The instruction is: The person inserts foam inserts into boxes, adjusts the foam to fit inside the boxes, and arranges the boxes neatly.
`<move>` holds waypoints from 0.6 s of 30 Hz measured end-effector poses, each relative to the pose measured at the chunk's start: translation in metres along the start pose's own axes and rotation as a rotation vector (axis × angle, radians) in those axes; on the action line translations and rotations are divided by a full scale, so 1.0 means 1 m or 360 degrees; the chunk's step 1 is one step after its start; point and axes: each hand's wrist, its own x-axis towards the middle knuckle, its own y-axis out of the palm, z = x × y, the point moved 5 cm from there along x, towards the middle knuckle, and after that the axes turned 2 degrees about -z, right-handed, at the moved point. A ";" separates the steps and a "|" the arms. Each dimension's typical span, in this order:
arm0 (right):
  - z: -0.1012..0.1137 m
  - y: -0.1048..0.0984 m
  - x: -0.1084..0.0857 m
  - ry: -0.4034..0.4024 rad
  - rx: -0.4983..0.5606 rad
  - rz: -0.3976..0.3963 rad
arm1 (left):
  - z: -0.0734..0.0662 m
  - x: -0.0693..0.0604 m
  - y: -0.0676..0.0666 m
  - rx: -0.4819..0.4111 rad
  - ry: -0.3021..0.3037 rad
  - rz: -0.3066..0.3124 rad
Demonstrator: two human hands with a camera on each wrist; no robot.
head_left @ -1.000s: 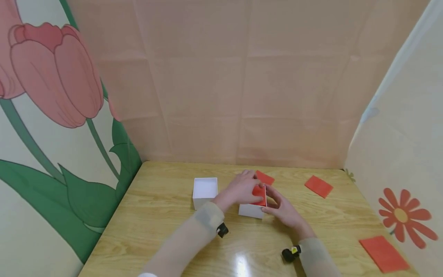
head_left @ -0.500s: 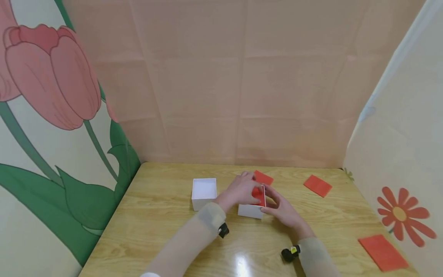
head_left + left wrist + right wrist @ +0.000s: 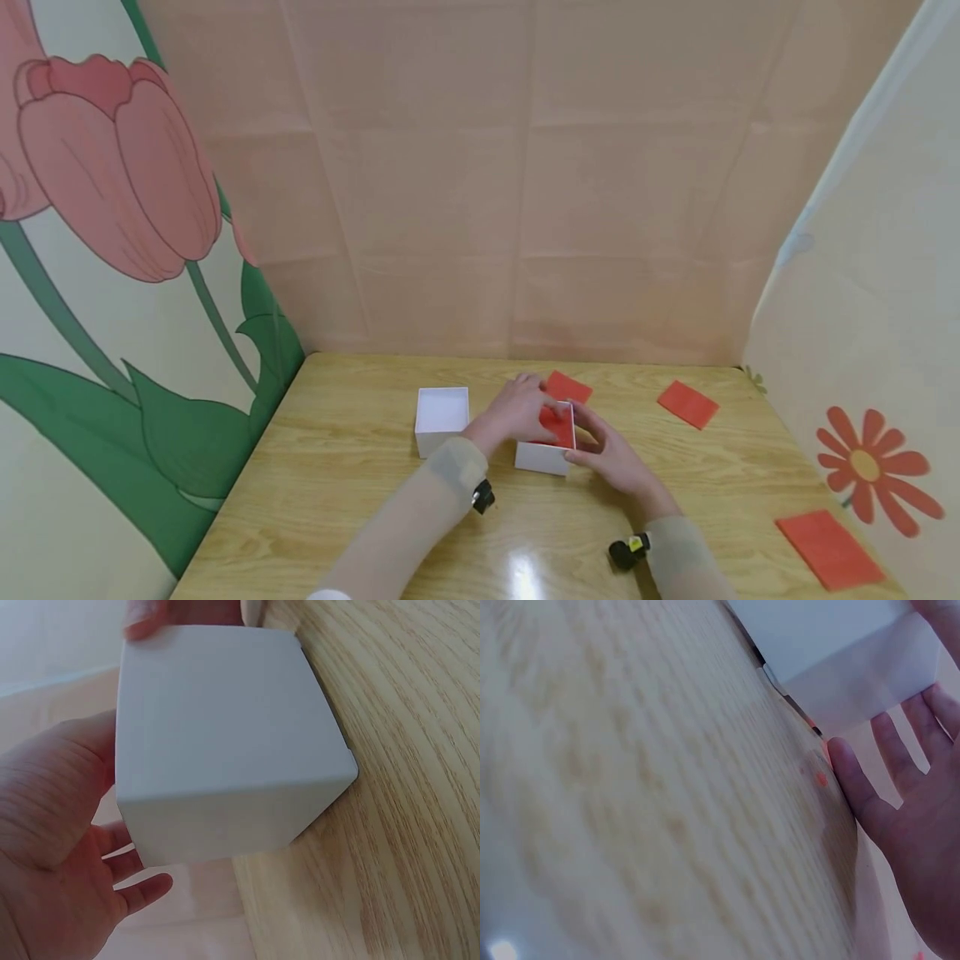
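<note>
A white square box (image 3: 542,458) stands on the wooden table, a folded red sheet (image 3: 557,427) lying across its opening. My left hand (image 3: 517,410) reaches over the box from the left, thumb and fingertips down on the sheet. In the left wrist view, several fingers of that hand (image 3: 56,847) extend loosely past the box's far side; the thumb tip is hidden. My right hand (image 3: 618,458) holds the box at its right side, thumb at the near corner and fingers along the side. Up close, fingertips of the right hand (image 3: 922,802) touch the box wall (image 3: 855,667).
A second white box (image 3: 442,423), open at the top, stands to the left. Red folded sheets lie around: one sheet (image 3: 568,387) behind the box, another sheet (image 3: 687,404) farther right, a third sheet (image 3: 830,550) at the table's right edge. Cloth hangings (image 3: 420,192) enclose the table.
My left thumb and fingers have shifted slightly over the sheet, and more of the red now shows in the box's opening. The right hand stays in place on the box.
</note>
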 end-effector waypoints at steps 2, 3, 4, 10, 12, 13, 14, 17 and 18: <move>-0.001 -0.001 0.000 -0.0002 -0.0003 -0.0004 | 0.001 0.001 0.000 -0.0008 0.0007 -0.0003; -0.001 -0.001 0.000 0.0001 -0.0004 -0.0008 | 0.001 0.002 0.000 -0.0007 0.0010 -0.0007; -0.001 -0.001 -0.001 -0.0002 -0.0010 -0.0007 | 0.001 0.003 0.000 -0.0006 0.0012 -0.0012; 0.001 -0.002 -0.001 -0.0006 -0.0010 -0.0009 | 0.002 0.008 -0.003 0.0037 0.0004 -0.0037; 0.002 -0.002 -0.001 -0.0009 -0.0016 -0.0010 | 0.002 0.009 -0.004 0.0035 -0.0005 -0.0030; 0.002 -0.002 -0.001 -0.0001 -0.0017 -0.0013 | 0.002 0.009 -0.004 0.0030 -0.0013 -0.0024; 0.002 -0.001 -0.001 0.0005 -0.0014 -0.0012 | 0.002 0.010 -0.004 0.0024 -0.0022 -0.0017; 0.002 -0.001 -0.001 0.0019 -0.0016 -0.0006 | 0.002 0.011 -0.001 0.0028 -0.0047 -0.0002; 0.001 0.000 -0.001 0.0025 -0.0012 -0.0006 | 0.002 0.011 0.000 0.0035 -0.0055 0.0001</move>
